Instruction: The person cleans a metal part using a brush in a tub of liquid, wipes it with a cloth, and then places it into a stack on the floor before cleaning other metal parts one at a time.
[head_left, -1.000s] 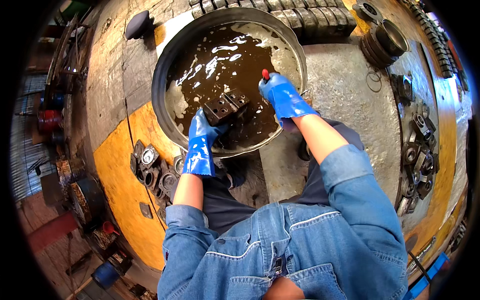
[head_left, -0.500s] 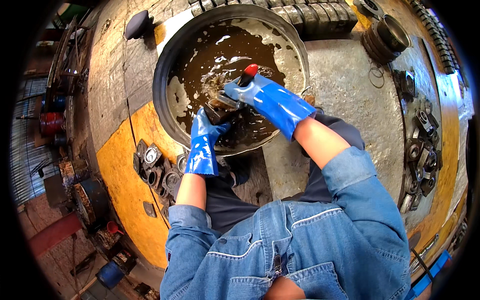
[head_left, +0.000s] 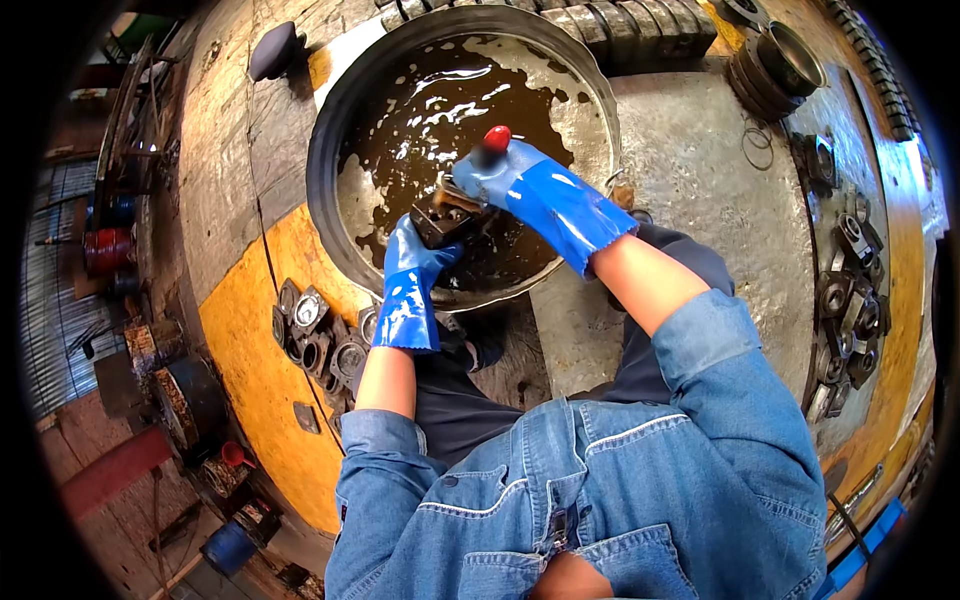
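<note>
A wide round metal basin [head_left: 326, 140] holds dark brown liquid with pale foam patches. Over its near half, my left hand [head_left: 410, 265], in a blue rubber glove, grips a dark blocky metal part [head_left: 430, 224]. My right hand [head_left: 490, 178], gloved the same way, is closed round a brush with a black, red-tipped handle [head_left: 497, 138]. The brush's working end is down against the metal part, mostly hidden by the glove and the part. Both forearms reach in over the basin's near rim.
Several greasy metal parts [head_left: 318, 345] lie left of the basin; more [head_left: 848, 300] lie at the far right. Dark blocks [head_left: 640, 35] line up behind the basin. Stacked metal rings [head_left: 770, 80] stand at back right. A dark rounded object [head_left: 276, 52] sits at back left.
The brush in my right hand has shifted slightly and its handle now stands more upright. The metal part shows more clearly, and splashing at the brush has died down.
</note>
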